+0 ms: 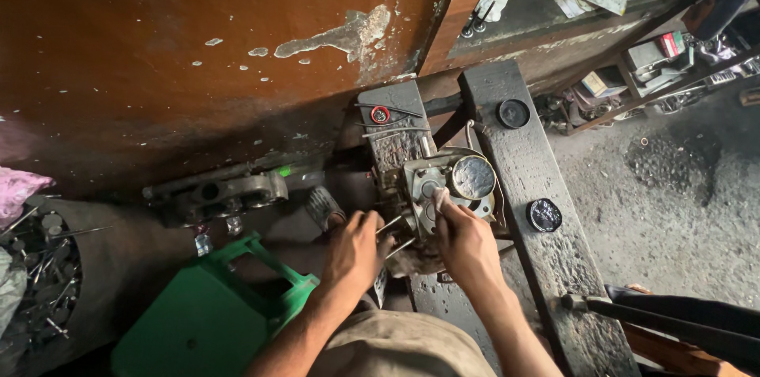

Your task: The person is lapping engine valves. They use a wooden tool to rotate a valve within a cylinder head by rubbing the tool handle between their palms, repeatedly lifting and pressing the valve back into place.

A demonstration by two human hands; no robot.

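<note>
Workpiece: small engine part [431, 191], grey cast metal, blocky and grimy, with a round dull-silver disc [473, 177] on its right side; it sits on the near end of the left dark plank [396, 119], its long axis running roughly along the plank, away from the person
Left hand: left hand [354, 252] curled closed around a thin metal rod [389, 224]; the rod is slim and straight, tip slanting up and right into the part's near side
Second rod: another thin rod [401, 247] just below the first, slanting the same way; cannot tell whether a hand holds it
Right hand: right hand [467, 241] closed, fingers [440, 201] pinched on top of the part's near face, thumb side touching the casting
Bench: two greasy blackened wooden planks side by side, rough and oil-soaked; the right plank [546, 266] carries two round black caps, one [513, 113] near its far end, one glossy [544, 215] at mid-length near its right edge
Far end of left plank: small red ring [380, 115] and loose wires
Left side: green plastic stool [210, 306], smooth and angular; grey metal casting [218, 193] beyond it; tray of nails [39, 266] at far left
Backdrop: rust-brown wall [198, 36] with flaking paint
</note>
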